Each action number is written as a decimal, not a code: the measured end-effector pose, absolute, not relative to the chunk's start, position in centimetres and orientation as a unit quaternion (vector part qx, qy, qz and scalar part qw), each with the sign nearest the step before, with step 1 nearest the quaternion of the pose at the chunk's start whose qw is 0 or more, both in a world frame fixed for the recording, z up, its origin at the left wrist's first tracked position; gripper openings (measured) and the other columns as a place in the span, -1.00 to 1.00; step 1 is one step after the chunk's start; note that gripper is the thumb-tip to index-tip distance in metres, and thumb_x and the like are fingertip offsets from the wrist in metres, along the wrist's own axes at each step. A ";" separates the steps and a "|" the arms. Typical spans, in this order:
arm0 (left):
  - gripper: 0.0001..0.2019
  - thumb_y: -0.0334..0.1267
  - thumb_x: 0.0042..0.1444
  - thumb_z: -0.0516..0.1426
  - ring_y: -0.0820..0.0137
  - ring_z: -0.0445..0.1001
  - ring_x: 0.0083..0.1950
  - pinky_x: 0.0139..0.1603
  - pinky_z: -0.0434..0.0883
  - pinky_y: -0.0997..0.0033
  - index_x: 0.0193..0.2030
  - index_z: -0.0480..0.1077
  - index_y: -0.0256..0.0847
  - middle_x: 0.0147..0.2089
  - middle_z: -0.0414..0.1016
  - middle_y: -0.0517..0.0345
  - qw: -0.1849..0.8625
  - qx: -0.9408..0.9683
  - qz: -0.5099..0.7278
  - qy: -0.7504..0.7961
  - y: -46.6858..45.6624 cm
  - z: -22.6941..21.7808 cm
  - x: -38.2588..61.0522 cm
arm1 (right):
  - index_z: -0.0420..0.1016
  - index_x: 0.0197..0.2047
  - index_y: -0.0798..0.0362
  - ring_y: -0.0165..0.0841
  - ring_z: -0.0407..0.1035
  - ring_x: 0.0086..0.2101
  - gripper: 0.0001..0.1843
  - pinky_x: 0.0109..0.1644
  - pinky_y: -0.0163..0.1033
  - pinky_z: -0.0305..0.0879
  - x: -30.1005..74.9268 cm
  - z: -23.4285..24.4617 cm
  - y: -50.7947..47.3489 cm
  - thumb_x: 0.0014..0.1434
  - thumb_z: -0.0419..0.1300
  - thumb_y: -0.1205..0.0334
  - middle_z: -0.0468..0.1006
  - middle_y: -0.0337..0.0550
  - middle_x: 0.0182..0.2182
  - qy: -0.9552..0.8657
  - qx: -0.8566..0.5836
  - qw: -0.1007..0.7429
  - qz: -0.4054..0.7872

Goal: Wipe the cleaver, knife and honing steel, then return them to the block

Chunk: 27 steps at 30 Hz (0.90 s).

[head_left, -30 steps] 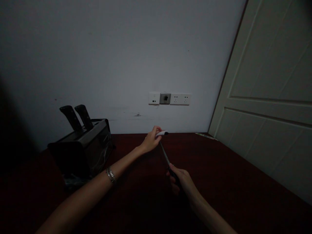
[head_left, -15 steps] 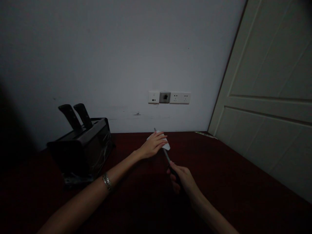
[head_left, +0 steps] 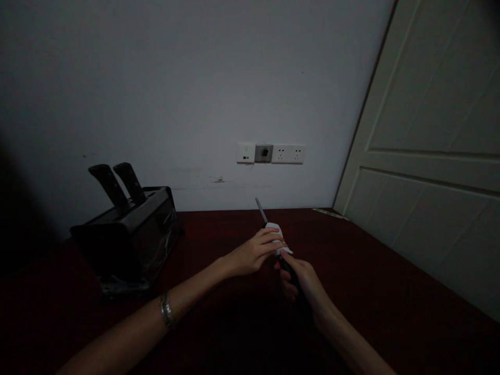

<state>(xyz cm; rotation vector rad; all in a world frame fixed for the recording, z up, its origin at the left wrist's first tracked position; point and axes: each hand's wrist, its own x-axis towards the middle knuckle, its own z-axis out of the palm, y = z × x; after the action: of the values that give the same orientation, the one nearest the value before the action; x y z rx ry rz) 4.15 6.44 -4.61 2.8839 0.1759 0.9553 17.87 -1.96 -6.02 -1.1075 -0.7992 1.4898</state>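
Note:
My right hand is closed around the black handle of a honing steel, a slim grey rod pointing up and away toward the wall. Folded around the rod just above the handle is a white wipe, either paper or cloth. My left hand, with a silver bracelet on its wrist, is closed over the wipe and grips the rod through it. The fingers of both hands nearly meet. Beyond the wipe, the far part of the rod shows bare.
On the left of the dark red table stands a black knife block with two black-handled knives in its top. Wall sockets are behind. A pale panelled door borders the right, with a thin strip near the corner.
My left hand and the wipe have slid down the rod from near its tip to the handle, baring the far end. My right hand keeps hold of the handle, shifted slightly right and down.

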 end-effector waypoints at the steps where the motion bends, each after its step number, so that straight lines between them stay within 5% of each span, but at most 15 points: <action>1: -0.69 -0.38 0.22 -0.10 0.32 0.09 0.20 0.19 0.16 0.15 0.08 0.23 -0.30 0.07 0.29 -0.07 0.038 0.950 0.306 0.051 6.5 -4.6 4.0 | 0.31 -0.54 0.12 -0.62 -0.03 -0.86 -0.47 -0.83 -0.43 -0.05 17.8 -6.0 -1.9 -0.32 0.26 -0.21 0.15 -0.47 -0.83 -0.337 -0.464 0.532 0.622; 10: -0.80 -0.37 0.18 -0.01 0.33 0.31 0.08 0.07 0.34 0.24 -0.09 0.35 -0.33 -0.11 0.46 -0.01 -0.154 0.931 0.330 -0.017 7.8 -4.7 3.2 | 0.29 -0.54 0.11 -0.60 -0.02 -0.86 -0.48 -0.84 -0.44 -0.06 17.0 -7.2 -2.0 -0.25 0.22 -0.23 0.13 -0.48 -0.83 -0.362 -0.471 0.516 0.617; 14: -0.79 -0.40 0.17 0.00 0.33 0.31 0.10 0.10 0.33 0.23 -0.09 0.36 -0.35 -0.04 0.44 -0.07 -0.231 0.916 0.325 -0.050 7.5 -3.9 2.8 | 0.29 -0.53 0.11 -0.60 -0.01 -0.86 -0.47 -0.84 -0.44 -0.05 16.8 -6.8 -2.5 -0.23 0.21 -0.24 0.12 -0.47 -0.82 -0.376 -0.460 0.515 0.618; 27: -0.83 -0.43 0.15 0.02 0.38 0.40 0.02 0.07 0.39 0.27 -0.16 0.39 -0.33 -0.12 0.49 -0.03 -0.272 0.896 0.341 -0.089 10.5 -3.6 2.8 | 0.25 -0.55 0.09 -0.62 -0.05 -0.85 -0.48 -0.84 -0.46 -0.12 16.4 -6.8 -2.8 -0.18 0.17 -0.26 0.09 -0.49 -0.81 -0.392 -0.471 0.532 0.584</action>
<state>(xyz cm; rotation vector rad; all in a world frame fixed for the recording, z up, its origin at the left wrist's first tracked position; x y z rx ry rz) 2.78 10.51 -3.65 3.4362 -0.3422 1.3074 16.40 -2.83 -6.81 -1.1232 -0.9361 1.3932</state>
